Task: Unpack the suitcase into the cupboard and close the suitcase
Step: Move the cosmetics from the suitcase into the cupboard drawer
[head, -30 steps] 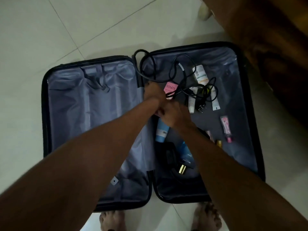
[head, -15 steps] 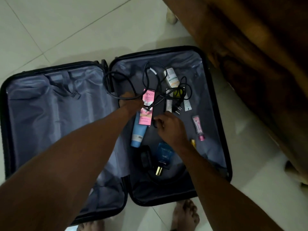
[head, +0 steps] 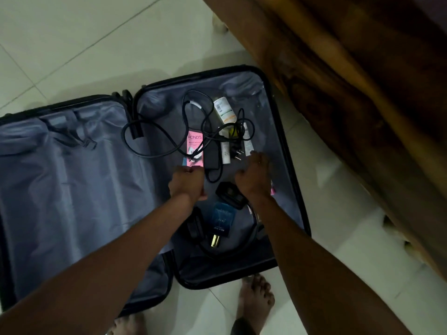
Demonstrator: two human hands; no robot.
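A large hard-shell suitcase with a black rim and grey-lilac fabric lining [head: 287, 151] lies fully open on the pale tiled floor [head: 84, 44], just beside a brown wooden piece of furniture [head: 362, 93] at the right. Its left half [head: 72, 189] shows only lining and loose grey straps. Its right half holds all the visible contents.

The largest item there is one long black power cable [head: 154, 131], looping across the hinge and tangling over the toiletries, ending in one black plug with metal pins [head: 235, 153]. One black rectangular adapter brick [head: 211, 155] lies under the cable. Near the lower edge lie one dark blue perfume box [head: 222, 218] and one gold-capped bottle [head: 214, 240] touching its lower end, with a black curved object, too dark to identify, around them. One pink flat carton printed POND'S [head: 194, 148] lies left of the brick. At least three white tubes [head: 223, 112] lie under the cable tangle. One small black case [head: 231, 194] sits between the hands.

The left hand [head: 187, 183] has its fingers curled at the carton's lower end, though whether it grips anything cannot be told. The right hand [head: 255, 176] is spread open, fingers extended toward the white tubes, holding nothing. Two bare feet stand at the suitcase's near edge.
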